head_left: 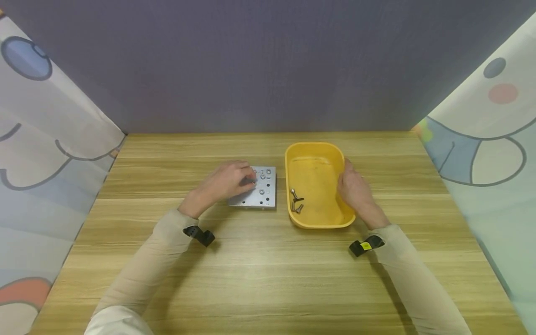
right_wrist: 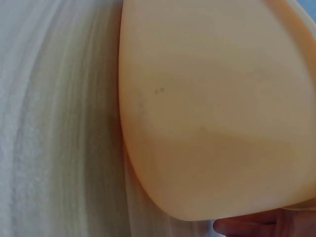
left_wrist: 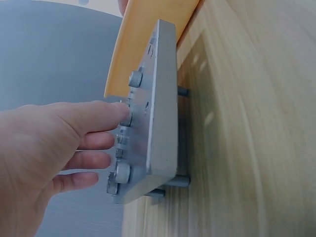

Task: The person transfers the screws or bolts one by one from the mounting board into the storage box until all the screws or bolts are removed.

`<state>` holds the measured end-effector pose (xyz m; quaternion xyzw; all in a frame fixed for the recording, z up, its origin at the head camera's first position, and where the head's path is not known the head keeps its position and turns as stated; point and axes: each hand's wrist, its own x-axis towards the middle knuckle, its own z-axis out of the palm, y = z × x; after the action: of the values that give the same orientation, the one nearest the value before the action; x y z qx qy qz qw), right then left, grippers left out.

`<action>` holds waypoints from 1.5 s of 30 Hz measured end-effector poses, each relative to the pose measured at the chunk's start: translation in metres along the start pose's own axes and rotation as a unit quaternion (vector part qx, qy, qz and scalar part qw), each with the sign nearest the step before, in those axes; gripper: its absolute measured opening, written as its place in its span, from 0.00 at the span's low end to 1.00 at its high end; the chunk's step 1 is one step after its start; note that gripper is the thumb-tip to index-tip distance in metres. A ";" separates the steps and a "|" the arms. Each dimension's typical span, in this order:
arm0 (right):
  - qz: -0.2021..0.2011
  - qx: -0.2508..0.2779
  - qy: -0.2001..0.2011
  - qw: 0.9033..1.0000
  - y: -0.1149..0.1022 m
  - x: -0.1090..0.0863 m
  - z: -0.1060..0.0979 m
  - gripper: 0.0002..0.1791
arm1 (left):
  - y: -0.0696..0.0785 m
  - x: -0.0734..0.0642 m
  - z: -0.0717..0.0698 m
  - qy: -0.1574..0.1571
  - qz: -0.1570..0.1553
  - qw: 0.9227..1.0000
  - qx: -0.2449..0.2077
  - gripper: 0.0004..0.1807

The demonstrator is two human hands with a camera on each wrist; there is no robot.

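My left hand (head_left: pixel 225 181) is over a silver metal plate (head_left: pixel 251 200) with several holes and socket-head bolts. In the left wrist view, thumb and index finger pinch the head of one bolt (left_wrist: pixel 127 120) set in the plate, while the other fingers curl loosely beside it. Bolt shanks (left_wrist: pixel 178 181) poke out below the plate. To the right, a yellow plastic bin (head_left: pixel 316 177) stands on the table, and my right hand (head_left: pixel 356 190) grips its right rim. The right wrist view shows mostly the bin's outer wall (right_wrist: pixel 207 108), with some fingers at the bottom edge.
Several loose bolts (head_left: pixel 299 209) lie in the bin's left front part. The wood-grain table (head_left: pixel 268 274) ends at a dark wall (head_left: pixel 268 70) at the back. Curtains with printed cartoon figures (head_left: pixel 481 139) hang on both sides.
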<state>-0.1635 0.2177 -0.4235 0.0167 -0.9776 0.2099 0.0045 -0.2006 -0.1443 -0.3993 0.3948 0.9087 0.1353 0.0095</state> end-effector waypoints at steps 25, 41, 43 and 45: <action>0.008 0.010 -0.012 1.000 0.001 0.002 -0.001 0.30 | -0.008 -0.005 0.009 0.043 0.047 0.998 -0.031 0.11; 0.011 0.011 -0.014 1.000 0.000 0.000 -0.001 0.30 | -0.002 -0.004 0.013 0.062 0.062 0.996 0.009 0.10; 0.009 0.010 -0.012 1.000 0.001 0.001 -0.001 0.30 | -0.002 -0.004 0.014 0.061 0.061 0.996 0.014 0.10; 0.007 0.009 -0.012 1.000 0.001 0.001 0.000 0.30 | -0.001 -0.004 0.014 0.061 0.062 0.996 0.019 0.10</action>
<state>-0.1644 0.2188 -0.4237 0.0121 -0.9758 0.2183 -0.0094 -0.1974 -0.1445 -0.4135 0.4412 0.8839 0.1419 -0.0622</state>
